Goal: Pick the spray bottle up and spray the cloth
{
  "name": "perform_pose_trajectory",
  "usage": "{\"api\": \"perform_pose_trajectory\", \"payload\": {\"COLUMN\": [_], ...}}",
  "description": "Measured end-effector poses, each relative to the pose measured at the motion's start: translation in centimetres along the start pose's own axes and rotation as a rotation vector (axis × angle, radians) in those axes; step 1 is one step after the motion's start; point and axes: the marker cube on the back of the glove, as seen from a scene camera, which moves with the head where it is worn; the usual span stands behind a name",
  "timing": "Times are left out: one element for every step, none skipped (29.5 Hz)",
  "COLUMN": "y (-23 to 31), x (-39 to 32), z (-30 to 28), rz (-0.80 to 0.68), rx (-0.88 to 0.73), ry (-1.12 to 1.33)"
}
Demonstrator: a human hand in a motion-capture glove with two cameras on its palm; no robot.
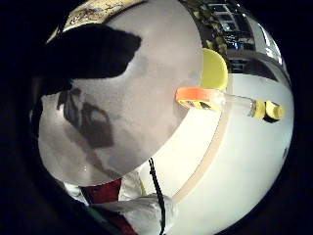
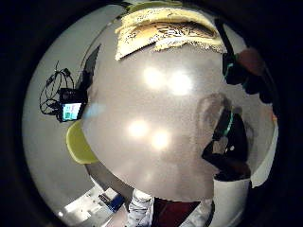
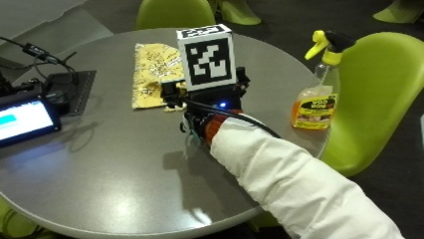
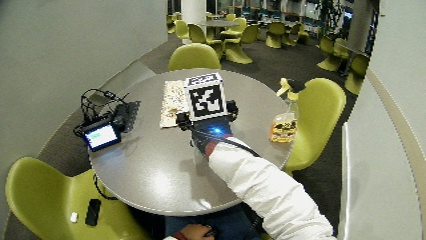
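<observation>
In the outside view the gloved right hand [image 3: 199, 119] is hovering over the middle of the round grey table [image 3: 119, 169], reaching in from the lower right on a white sleeve [image 3: 298, 189]; its fingers are hidden beneath the rig, so I cannot tell whether they are open or curled. The spray bottle [image 3: 317, 94], holding orange liquid under a yellow and black trigger head, is standing upright at the table's right edge, well apart from the hand. The patterned yellow cloth [image 3: 151, 72] is lying flat toward the upper left of the hand, and a small lit screen [image 3: 23, 119] is sitting at the frame's left edge.
</observation>
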Motion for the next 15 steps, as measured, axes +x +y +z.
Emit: {"api": "perform_pose_trajectory", "payload": {"y": [0.0, 0.0, 0.1, 0.2, 0.3, 0.5, 0.7, 0.9, 1.3, 1.8, 2.5, 3.2, 4.1, 4.8, 5.5], "x": [0.0, 0.0, -0.1, -0.1, -0.1, -0.1, -0.2, -0.2, -0.3, -0.3, -0.4, -0.3, -0.1, 0.1, 0.5], "z": [0.0, -0.1, -0.2, -0.3, -0.4, -0.5, -0.7, -0.8, -1.0, -1.1, -1.2, -1.3, -1.3, -1.3, -1.3], "rz": [0.001, 0.002, 0.003, 0.003, 0.001, -0.003, -0.01, -0.021, -0.035, -0.051, -0.067, -0.079, -0.087, -0.093, -0.103], "rx": [0.002, 0.004, 0.005, 0.006, 0.007, 0.01, 0.014, 0.018, 0.023, 0.028, 0.038, 0.052, 0.071, 0.094, 0.122], "ry": [0.0, 0.002, 0.003, 0.006, 0.008, 0.008, 0.007, 0.002, -0.006, -0.02, -0.04, -0.07, -0.107, -0.151, -0.203]}}
